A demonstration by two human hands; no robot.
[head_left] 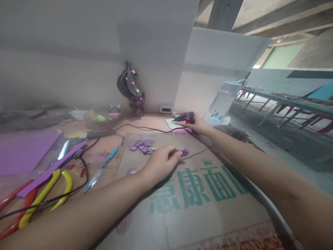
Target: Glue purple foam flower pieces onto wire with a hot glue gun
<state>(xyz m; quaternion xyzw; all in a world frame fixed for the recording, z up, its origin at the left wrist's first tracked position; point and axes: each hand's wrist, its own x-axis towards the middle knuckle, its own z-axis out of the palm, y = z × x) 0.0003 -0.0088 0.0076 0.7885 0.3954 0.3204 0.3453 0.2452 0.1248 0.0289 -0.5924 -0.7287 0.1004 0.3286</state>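
Observation:
My left hand (165, 160) is closed in a pinch, low over a printed sheet. At its fingertips is a small purple flower (185, 152) with a dark edge. My right hand (199, 125) is wrapped round a dark glue gun (185, 118) with a red light on it. The gun's nozzle points left, over a small white pad (171, 123). Several purple flower and heart pieces (142, 146) lie left of my left hand, and a grey metal tool tip (151, 151) shows beside them, partly hidden by that hand.
A grey crescent ornament (132, 83) with coloured beads stands at the back. Right of the gun is a clear water bottle (221, 102). Yellow-handled scissors (41, 198), a blue pen (101, 169) and purple sheets (26, 152) lie left. A black cord (145, 127) crosses the table.

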